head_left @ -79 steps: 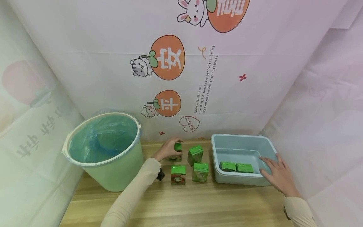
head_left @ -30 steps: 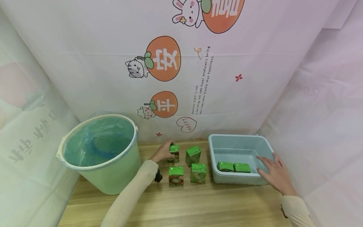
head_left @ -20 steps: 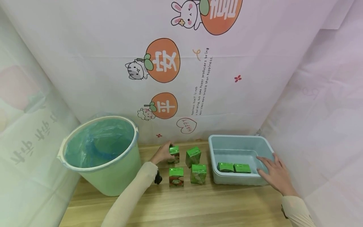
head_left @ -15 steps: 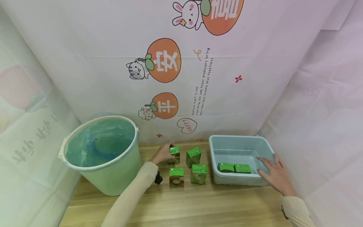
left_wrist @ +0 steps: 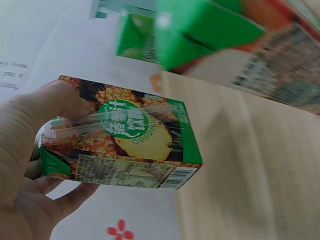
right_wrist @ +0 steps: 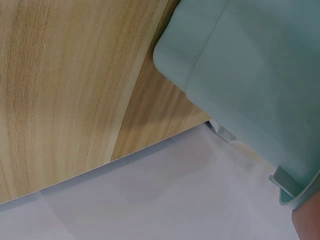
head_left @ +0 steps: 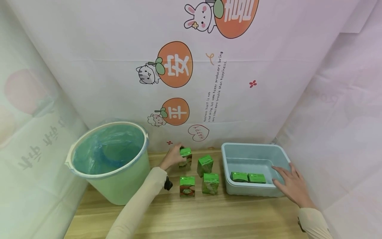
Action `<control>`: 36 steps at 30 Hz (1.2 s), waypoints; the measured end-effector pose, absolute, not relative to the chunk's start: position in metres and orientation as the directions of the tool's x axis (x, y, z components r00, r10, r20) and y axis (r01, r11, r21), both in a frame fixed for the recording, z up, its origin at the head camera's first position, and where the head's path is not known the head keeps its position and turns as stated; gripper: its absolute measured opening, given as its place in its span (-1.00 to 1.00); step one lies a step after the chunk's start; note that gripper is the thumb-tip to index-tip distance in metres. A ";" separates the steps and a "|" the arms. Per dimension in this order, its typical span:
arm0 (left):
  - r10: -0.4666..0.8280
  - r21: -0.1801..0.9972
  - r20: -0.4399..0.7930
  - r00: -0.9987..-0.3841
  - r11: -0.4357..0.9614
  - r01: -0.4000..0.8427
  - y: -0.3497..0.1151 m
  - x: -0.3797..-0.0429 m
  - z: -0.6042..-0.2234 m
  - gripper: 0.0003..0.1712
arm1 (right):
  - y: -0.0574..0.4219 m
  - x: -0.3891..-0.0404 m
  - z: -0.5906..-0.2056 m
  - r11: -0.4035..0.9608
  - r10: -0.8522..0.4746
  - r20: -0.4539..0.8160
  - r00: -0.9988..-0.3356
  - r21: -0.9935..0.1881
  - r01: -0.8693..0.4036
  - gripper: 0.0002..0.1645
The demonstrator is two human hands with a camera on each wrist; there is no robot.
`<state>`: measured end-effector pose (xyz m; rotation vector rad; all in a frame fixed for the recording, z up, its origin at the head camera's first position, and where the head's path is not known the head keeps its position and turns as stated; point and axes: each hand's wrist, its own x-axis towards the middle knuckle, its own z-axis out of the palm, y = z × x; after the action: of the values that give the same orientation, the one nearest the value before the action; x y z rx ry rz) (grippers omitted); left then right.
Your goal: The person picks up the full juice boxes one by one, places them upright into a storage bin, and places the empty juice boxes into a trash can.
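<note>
In the head view my left hand [head_left: 172, 158] grips a green-topped juice box [head_left: 185, 162], tilted and slightly raised at the back of the table. The left wrist view shows pineapples and a clear-wrapped straw on this juice box [left_wrist: 145, 135], with thumb and fingers round its end. Nearby stand a red-fronted juice box [head_left: 187, 191] and two green ones, one at the back [head_left: 205, 165] and one in front [head_left: 210, 184]. My right hand [head_left: 293, 186] rests on the right rim of a light blue basin [head_left: 253, 191], fingers spread and relaxed.
Two juice boxes [head_left: 248, 177] lie side by side inside the basin near its front wall. A tall pale green bucket [head_left: 125, 189] with a blue plastic liner stands at the left. Printed white cloth [head_left: 238, 109] closes off the back and both sides of the wooden table [head_left: 191, 219].
My left hand has closed round the back-left juice box, then raised and tilted it a little. My right hand stays on the basin's rim. The head view has shifted slightly.
</note>
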<state>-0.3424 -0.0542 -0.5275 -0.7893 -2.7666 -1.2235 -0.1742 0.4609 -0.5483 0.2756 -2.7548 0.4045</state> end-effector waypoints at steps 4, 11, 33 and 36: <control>0.450 0.691 0.235 -0.862 0.545 0.474 -0.053 -0.341 -0.513 -0.46 | 0.461 -0.174 -0.548 0.939 -0.140 0.354 -0.925 -0.248 -0.237 -0.37; 0.451 0.687 0.241 -0.859 0.546 0.480 -0.047 -0.338 -0.492 -0.48 | 0.460 -0.174 -0.547 0.940 -0.146 0.362 -0.921 -0.240 -0.243 -0.37; 0.556 0.635 0.246 -0.794 0.527 0.565 -0.013 -0.328 -0.438 -0.53 | 0.460 -0.174 -0.547 0.941 -0.146 0.362 -0.921 -0.237 -0.243 -0.36; 0.562 0.635 0.254 -0.787 0.517 0.574 -0.007 -0.326 -0.432 -0.51 | 0.461 -0.174 -0.547 0.939 -0.151 0.379 -0.913 -0.233 -0.252 -0.36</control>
<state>-0.3260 -0.0073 -0.4322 -1.0191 -2.7221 -1.1481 -0.1739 0.4610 -0.5472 0.2934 -2.7337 0.3943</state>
